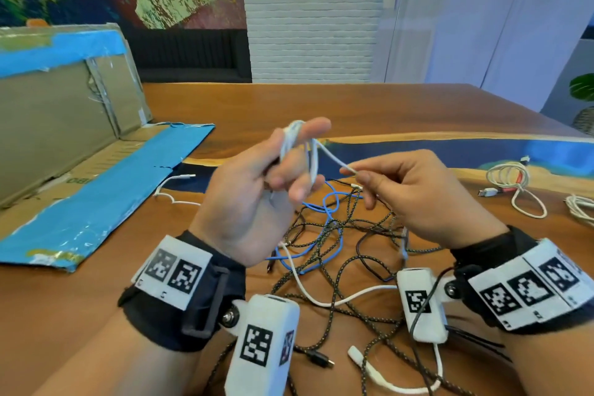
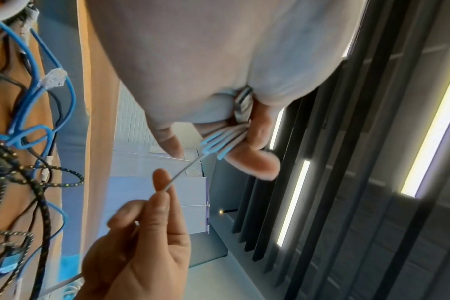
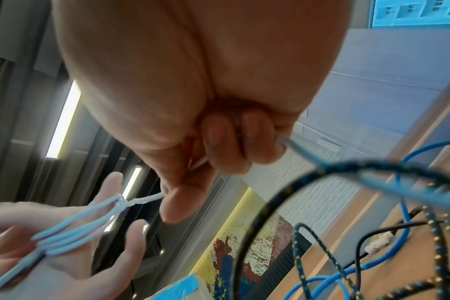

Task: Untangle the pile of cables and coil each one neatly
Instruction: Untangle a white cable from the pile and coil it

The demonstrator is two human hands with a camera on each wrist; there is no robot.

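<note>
Head view, white cable point(image 1: 313, 157) stretched between both hands

Only partial letters "BO" can be read, on the cardboard box point(image 1: 77, 180)

Flattened cardboard box point(image 1: 64, 125) with blue tape on wooden table point(image 1: 353, 106)

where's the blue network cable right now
In the head view the blue network cable lies on the wooden table, mid-pile, tangled with the black braided cables, below and between the left hand and right hand.
</note>
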